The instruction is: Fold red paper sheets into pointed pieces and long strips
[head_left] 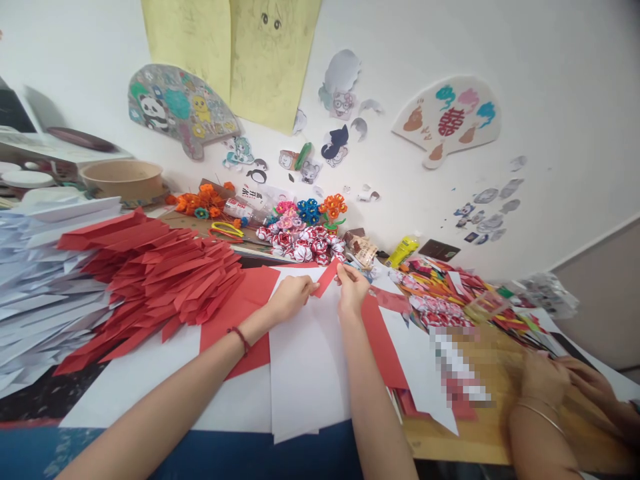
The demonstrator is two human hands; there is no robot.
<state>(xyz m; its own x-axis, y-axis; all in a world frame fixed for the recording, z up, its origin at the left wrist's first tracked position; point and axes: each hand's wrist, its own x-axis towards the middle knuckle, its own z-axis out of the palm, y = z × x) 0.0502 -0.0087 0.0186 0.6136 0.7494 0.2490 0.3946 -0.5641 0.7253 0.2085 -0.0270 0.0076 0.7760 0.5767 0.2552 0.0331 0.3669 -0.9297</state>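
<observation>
Between my two hands is a small folded strip of red paper [329, 279], held up over the sheets on the table. My left hand [293, 298] pinches its lower left end, with the fingers pressed together. At the upper right end, my right hand [351, 287] grips the strip between thumb and fingers. Beneath my hands lie white paper sheets [305, 373], with red paper sheets [245, 313] showing to the left and another red sheet [383, 347] to the right. A heap of folded red paper pieces [165, 267] stands left of my left hand.
Folded white paper pieces [45, 293] are piled at the far left, below a round tan bowl [121, 179]. Red-and-white paper balls [305, 243] and craft flowers [310, 211] sit along the wall. At right, another person's hands [550, 380] rest over the wooden table [480, 430].
</observation>
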